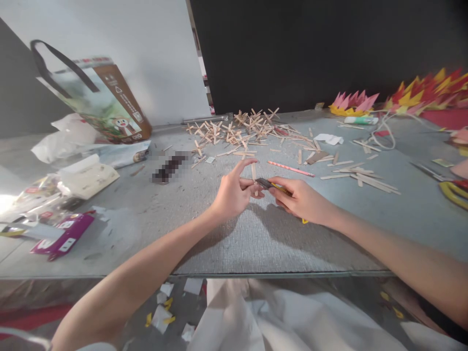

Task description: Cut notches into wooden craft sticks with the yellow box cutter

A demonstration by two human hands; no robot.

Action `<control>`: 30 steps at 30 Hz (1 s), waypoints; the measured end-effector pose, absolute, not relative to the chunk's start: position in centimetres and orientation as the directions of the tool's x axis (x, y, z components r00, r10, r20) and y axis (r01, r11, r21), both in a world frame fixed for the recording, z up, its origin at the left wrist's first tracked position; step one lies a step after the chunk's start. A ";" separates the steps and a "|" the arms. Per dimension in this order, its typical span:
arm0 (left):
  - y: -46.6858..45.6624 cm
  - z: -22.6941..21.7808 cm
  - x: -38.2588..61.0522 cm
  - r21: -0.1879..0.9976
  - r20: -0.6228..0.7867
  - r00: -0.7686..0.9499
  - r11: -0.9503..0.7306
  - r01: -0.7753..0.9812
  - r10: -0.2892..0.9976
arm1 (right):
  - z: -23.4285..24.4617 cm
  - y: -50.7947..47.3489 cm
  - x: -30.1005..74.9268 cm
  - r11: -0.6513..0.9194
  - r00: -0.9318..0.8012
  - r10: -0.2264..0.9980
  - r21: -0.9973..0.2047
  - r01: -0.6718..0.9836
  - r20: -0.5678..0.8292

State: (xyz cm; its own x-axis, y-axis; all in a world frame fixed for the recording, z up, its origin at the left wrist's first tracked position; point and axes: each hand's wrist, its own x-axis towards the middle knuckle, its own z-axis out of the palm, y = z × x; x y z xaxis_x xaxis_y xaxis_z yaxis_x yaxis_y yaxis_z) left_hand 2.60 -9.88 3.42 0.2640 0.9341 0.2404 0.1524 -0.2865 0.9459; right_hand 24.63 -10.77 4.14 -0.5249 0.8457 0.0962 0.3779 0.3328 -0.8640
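Observation:
My right hand (302,199) is closed around a yellow utility knife (268,184) whose dark blade end points left. My left hand (234,192) pinches a short wooden craft stick (253,171) at the knife's tip, with its index finger raised. Both hands meet over the middle of the grey board (226,239). A pile of glued stick crosses (234,129) lies behind them at the far edge. A pink pencil (290,168) rests just behind my right hand.
Loose sticks (360,176) are scattered at the right. A paper bag (98,100) leans at the back left, with plastic wrappers (40,195) and a purple packet (64,236) at the left edge. Paper crowns (420,95) line the back right. Scissors (455,191) lie far right. Paper scraps (164,307) litter the floor.

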 end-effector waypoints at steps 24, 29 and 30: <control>-9.7 4.5 2.4 0.984 0.180 0.411 -0.164 -0.075 0.893 | 3.6 -9.5 26.2 -0.054 -0.583 0.799 -0.982 0.179 -0.150; -9.8 4.3 2.9 0.983 0.171 0.406 -0.129 -0.128 0.898 | 3.9 -9.7 26.3 0.167 -0.566 0.824 -0.951 0.261 -0.011; -9.8 4.1 3.1 0.984 0.167 0.398 -0.128 -0.124 0.902 | 4.0 -9.8 26.3 0.262 -0.532 0.844 -0.916 0.304 0.065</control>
